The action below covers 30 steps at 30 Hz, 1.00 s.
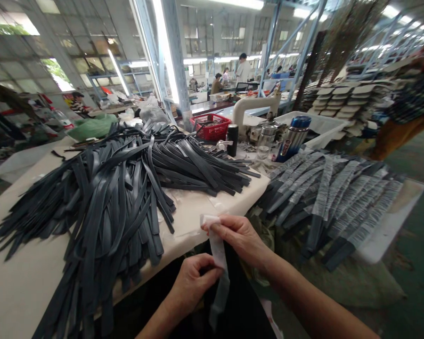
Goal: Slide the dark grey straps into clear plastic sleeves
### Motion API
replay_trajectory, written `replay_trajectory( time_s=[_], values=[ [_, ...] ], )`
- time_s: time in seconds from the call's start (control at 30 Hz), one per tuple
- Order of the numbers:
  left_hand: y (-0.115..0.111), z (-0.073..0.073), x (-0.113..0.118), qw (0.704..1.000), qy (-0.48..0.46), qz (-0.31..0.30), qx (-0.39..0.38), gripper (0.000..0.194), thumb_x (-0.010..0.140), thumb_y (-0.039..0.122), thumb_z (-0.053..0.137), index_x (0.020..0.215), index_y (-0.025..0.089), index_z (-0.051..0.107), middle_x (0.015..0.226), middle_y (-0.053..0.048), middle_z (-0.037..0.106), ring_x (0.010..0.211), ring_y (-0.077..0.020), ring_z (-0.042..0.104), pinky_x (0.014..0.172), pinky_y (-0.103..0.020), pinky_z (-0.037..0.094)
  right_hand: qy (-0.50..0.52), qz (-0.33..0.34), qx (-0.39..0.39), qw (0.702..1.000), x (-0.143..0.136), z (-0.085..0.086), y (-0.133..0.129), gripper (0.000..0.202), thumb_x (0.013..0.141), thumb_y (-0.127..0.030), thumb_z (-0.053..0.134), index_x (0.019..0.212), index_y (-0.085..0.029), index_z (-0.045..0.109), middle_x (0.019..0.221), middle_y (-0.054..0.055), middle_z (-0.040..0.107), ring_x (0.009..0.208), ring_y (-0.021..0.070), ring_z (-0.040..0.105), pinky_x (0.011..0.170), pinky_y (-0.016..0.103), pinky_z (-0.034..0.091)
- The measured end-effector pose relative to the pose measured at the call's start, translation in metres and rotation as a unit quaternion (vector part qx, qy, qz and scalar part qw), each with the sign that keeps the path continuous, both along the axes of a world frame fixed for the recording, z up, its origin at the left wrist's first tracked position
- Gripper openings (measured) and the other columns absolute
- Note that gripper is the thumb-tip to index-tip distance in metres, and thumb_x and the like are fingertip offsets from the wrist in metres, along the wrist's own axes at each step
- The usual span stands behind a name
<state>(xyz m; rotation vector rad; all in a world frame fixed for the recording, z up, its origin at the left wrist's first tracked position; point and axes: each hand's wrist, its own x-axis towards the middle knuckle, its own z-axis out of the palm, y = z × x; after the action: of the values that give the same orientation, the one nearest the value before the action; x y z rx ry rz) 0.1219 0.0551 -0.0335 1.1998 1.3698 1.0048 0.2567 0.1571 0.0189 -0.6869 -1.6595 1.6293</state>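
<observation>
A strip of thin, whitish translucent plastic [218,249] hangs between my two hands in front of the table edge. My right hand [238,235] pinches its upper end, where a short piece folds over the fingers. Lower down, my left hand [195,278] pinches the strip's edge between thumb and forefinger, and the tail dangles below, slightly blurred. Beyond my left hand lies a big heap of dark grey flat straps [123,188], some drooping over the table's edge. To the right of my right hand rest several straps wrapped in clear plastic [339,193].
The pale table [187,212] bears the strap heap. At its back stand a red basket [212,126], a black bottle [232,140], a glass jar [265,141], a blue-topped flask [294,139] and a sewing machine [249,110]. A person [410,103] is at far right; others sit farther back.
</observation>
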Motion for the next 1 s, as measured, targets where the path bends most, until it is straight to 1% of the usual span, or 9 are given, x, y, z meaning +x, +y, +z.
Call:
replay_trajectory(
  time_s=[0.1,0.2,0.27,0.4,0.53,0.63,0.8,0.9,1.0],
  values=[
    [-0.002,-0.001,0.003,0.999,-0.030,0.000,-0.024,0.016,0.075,0.030,0.067,0.080,0.016,0.073,0.074,-0.003,0.068,0.070,-0.0150,0.058,0.069,-0.025,0.043,0.002,-0.017,0.004,1.000,-0.002,0.006,0.009,0.030,0.083,-0.046,0.063,0.084,-0.019,0.076,0.073,0.001,0.070,0.063,0.0128,0.058,0.056,0.022,0.042],
    [-0.004,-0.005,0.005,0.994,-0.097,-0.014,-0.045,0.010,0.071,0.025,0.070,0.074,0.016,0.070,0.071,-0.002,0.067,0.068,-0.0132,0.057,0.068,-0.024,0.044,0.014,-0.024,0.003,1.000,-0.006,0.007,0.017,0.029,0.081,-0.045,0.064,0.082,-0.018,0.075,0.077,0.002,0.071,0.061,0.0115,0.058,0.054,0.021,0.042],
    [-0.006,-0.009,0.007,0.985,-0.157,-0.026,-0.066,0.014,0.068,0.026,0.073,0.076,0.015,0.069,0.072,-0.001,0.067,0.066,-0.0128,0.057,0.067,-0.024,0.044,0.022,-0.025,-0.010,0.999,-0.011,0.005,0.020,0.030,0.081,-0.046,0.064,0.081,-0.017,0.074,0.080,0.003,0.073,0.061,0.0111,0.060,0.053,0.020,0.041],
    [-0.016,-0.022,0.014,0.962,-0.237,-0.071,-0.118,0.024,0.064,0.027,0.077,0.083,0.015,0.067,0.078,-0.002,0.067,0.069,-0.0133,0.059,0.069,-0.024,0.045,0.063,-0.040,-0.084,0.994,-0.017,-0.006,0.022,0.033,0.081,-0.048,0.065,0.086,-0.016,0.070,0.082,0.004,0.074,0.063,0.0129,0.066,0.055,0.021,0.044],
    [-0.030,-0.036,0.016,0.958,-0.227,-0.096,-0.147,0.016,0.064,0.023,0.075,0.075,0.015,0.066,0.072,0.001,0.063,0.065,-0.0107,0.055,0.063,-0.022,0.041,0.106,-0.067,-0.153,0.980,-0.015,-0.018,0.026,0.033,0.074,-0.046,0.073,0.086,-0.015,0.069,0.079,0.004,0.075,0.063,0.0143,0.068,0.060,0.024,0.050],
    [-0.038,-0.043,0.009,0.959,-0.202,-0.098,-0.174,0.016,0.065,0.023,0.073,0.077,0.015,0.068,0.070,0.002,0.061,0.063,-0.0096,0.052,0.062,-0.022,0.038,0.115,-0.085,-0.186,0.972,-0.011,-0.025,0.029,0.032,0.073,-0.044,0.075,0.084,-0.015,0.068,0.077,0.003,0.075,0.061,0.0137,0.068,0.060,0.023,0.051],
    [-0.043,-0.052,0.001,0.952,-0.188,-0.133,-0.201,0.022,0.064,0.028,0.075,0.079,0.014,0.069,0.070,0.001,0.061,0.063,-0.0094,0.050,0.061,-0.022,0.035,0.130,-0.117,-0.220,0.960,-0.010,-0.035,0.039,0.019,0.079,-0.035,0.069,0.083,-0.016,0.068,0.075,0.001,0.075,0.060,0.0119,0.069,0.058,0.020,0.053],
    [-0.044,-0.056,0.002,0.941,-0.213,-0.162,-0.205,0.023,0.063,0.029,0.077,0.075,0.013,0.067,0.071,0.001,0.062,0.066,-0.0101,0.051,0.065,-0.023,0.036,0.140,-0.140,-0.235,0.952,-0.008,-0.035,0.045,0.012,0.085,-0.028,0.063,0.081,-0.017,0.067,0.073,0.000,0.075,0.058,0.0106,0.068,0.055,0.019,0.053],
    [-0.045,-0.057,0.004,0.940,-0.223,-0.159,-0.202,0.025,0.062,0.031,0.078,0.073,0.013,0.065,0.068,0.001,0.060,0.064,-0.0100,0.051,0.064,-0.023,0.037,0.146,-0.158,-0.245,0.945,-0.006,-0.031,0.049,0.014,0.089,-0.024,0.058,0.080,-0.018,0.067,0.071,-0.001,0.074,0.057,0.0099,0.068,0.054,0.018,0.053]
  ],
)
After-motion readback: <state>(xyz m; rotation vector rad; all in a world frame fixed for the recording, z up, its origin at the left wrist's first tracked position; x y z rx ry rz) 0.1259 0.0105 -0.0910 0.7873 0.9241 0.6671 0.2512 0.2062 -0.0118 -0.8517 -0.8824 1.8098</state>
